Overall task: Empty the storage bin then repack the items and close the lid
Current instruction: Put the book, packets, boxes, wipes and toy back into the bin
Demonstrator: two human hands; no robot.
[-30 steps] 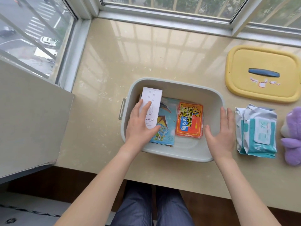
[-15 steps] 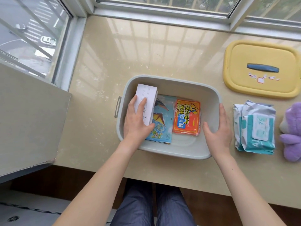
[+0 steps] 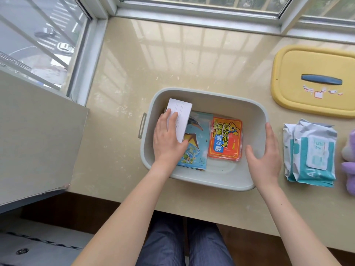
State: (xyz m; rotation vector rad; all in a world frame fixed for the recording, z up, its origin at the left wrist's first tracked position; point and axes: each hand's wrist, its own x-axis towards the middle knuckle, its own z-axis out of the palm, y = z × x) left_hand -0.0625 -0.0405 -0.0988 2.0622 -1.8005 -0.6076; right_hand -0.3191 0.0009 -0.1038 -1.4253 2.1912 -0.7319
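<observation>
1. Right now the grey storage bin (image 3: 203, 175) sits open on the glossy beige windowsill counter (image 3: 153, 60), close to the near edge, with a small handle on its left wall.
2. Inside it, the person's left hand (image 3: 168, 141) grips a white box (image 3: 180, 118), fingers laid over its left face and thumb tucked under its lower right corner; the box stands tilted against the bin's left side.
3. Under and beside the box lies a blue picture book (image 3: 194, 146) with a pterosaur on the cover, flat on the bin floor.
4. Just right of the book, also flat on the floor, lies an orange-red packet (image 3: 225, 139) printed with yellow and blue characters and a cartoon kangaroo.
5. The right hand (image 3: 266, 158) is open and holds nothing, its fingers resting along the bin's right rim and its thumb reaching down inside the wall.
6. Outside the bin, just to its right, two wet-wipe packs (image 3: 311, 152) in white and teal lie stacked on the counter.
7. Beyond those, at the frame's right edge, a purple plush toy (image 3: 349, 164) is partly cut off.
8. The yellow lid (image 3: 315, 64) with its dark blue handle lies flat on the counter behind the wipes, well apart from the bin.
</observation>
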